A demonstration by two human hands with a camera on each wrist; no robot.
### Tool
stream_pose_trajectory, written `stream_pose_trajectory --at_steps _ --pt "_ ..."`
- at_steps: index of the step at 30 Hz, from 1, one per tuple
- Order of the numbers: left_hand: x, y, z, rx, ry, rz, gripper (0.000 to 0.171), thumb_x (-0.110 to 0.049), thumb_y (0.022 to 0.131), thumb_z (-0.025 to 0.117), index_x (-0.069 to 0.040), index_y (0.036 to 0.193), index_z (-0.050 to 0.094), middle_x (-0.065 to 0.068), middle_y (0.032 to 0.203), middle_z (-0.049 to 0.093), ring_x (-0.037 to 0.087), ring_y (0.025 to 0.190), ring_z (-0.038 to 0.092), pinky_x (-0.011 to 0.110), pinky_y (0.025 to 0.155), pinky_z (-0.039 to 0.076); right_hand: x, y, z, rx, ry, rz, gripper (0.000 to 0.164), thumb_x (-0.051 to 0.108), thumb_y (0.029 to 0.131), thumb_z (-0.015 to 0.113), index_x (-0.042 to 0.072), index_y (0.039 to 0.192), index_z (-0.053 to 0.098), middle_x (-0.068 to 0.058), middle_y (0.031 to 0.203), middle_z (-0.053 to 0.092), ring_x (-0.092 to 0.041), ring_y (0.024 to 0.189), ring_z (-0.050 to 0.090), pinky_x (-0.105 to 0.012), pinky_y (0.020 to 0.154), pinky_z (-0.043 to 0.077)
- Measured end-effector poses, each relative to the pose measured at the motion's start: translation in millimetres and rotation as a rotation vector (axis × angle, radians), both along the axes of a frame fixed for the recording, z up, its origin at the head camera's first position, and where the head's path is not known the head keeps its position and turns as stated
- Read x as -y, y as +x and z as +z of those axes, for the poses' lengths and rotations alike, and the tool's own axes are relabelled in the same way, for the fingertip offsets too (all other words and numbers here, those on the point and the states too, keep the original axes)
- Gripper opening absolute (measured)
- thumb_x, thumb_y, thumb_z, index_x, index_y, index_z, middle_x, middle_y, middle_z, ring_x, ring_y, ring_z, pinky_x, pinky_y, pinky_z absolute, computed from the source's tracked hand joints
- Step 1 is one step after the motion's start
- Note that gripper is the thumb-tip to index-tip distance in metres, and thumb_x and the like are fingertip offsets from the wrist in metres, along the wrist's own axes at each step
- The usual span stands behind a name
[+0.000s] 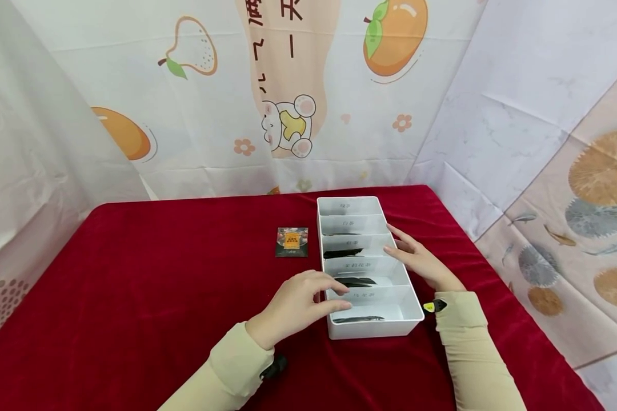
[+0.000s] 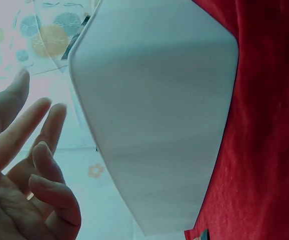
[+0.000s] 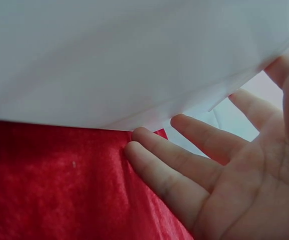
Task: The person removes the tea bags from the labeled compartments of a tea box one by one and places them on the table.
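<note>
A long white box [image 1: 375,329] split into several compartments by dividers stands on the red cloth. Dark flat packets [image 1: 357,282] lie or stand in some of its compartments; their kind is hard to make out. My left hand [image 1: 300,302] hovers at the box's left rim by the nearest compartments, fingers loosely bent and holding nothing. At the right side, my right hand [image 1: 427,264] rests its fingers against the outer wall, with the thumb by the rim. Beside the box's left wall lies a square dark sachet with an orange label [image 1: 291,242].
Red cloth [image 1: 149,297] covers the table, stretching left of the box. Behind it hangs a white curtain [image 1: 205,131] printed with fruit and a cartoon bear. Another printed sheet [image 1: 519,188] closes off the right side. Faint writing marks the compartment dividers.
</note>
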State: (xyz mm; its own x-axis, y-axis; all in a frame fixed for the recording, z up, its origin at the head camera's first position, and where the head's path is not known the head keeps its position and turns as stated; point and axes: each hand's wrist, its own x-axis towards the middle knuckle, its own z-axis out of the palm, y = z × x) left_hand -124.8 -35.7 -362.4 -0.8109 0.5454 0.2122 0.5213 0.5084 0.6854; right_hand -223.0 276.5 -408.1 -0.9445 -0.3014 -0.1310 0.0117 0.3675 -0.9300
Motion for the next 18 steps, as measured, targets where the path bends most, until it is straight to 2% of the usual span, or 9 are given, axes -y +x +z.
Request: stream_pose_trajectory --at_steps 6,11,13,18 --pt "-3.6 3.7 -4.4 -0.007 -0.086 -0.059 0.034 -0.042 0.088 0.073 -0.021 0.114 0.076 -0.011 0.108 0.073 0.009 0.088 0.062 0.019 0.076 0.05 0.6 0.2 0.5 0.003 0.001 -0.008 0.073 0.033 0.099 0.06 0.026 0.16 0.019 -0.022 0.153 0.04 -0.027 0.118 0.061 -0.04 0.094 0.053" --pt "-6.2 6.3 -6.4 -0.045 -0.171 -0.109 0.034 -0.045 0.088 0.072 -0.023 0.113 0.077 -0.011 0.114 0.072 0.004 0.102 0.064 0.022 0.085 0.053 0.5 0.9 0.6 -0.001 0.009 -0.005 0.073 0.034 0.1 0.06 0.025 0.16 0.019 -0.022 0.153 0.04 -0.029 0.119 0.061 -0.042 0.095 0.052" --pt "-6.9 7.0 -7.7 -0.064 -0.198 -0.122 0.034 -0.047 0.088 0.072 -0.024 0.112 0.077 -0.012 0.113 0.072 0.003 0.102 0.064 0.021 0.084 0.053 0.4 0.8 0.7 -0.004 0.009 -0.002 0.073 0.034 0.1 0.06 0.025 0.16 0.019 -0.022 0.154 0.039 -0.029 0.12 0.06 -0.042 0.096 0.052" --pt "-9.1 7.6 -11.4 -0.111 -0.249 -0.154 0.031 -0.052 0.087 0.07 -0.028 0.106 0.079 -0.015 0.105 0.073 -0.003 0.089 0.063 0.015 0.075 0.05 -0.2 -0.1 1.0 -0.013 0.011 0.001 0.072 0.033 0.1 0.059 0.024 0.16 0.019 -0.023 0.154 0.038 -0.028 0.12 0.06 -0.04 0.095 0.052"
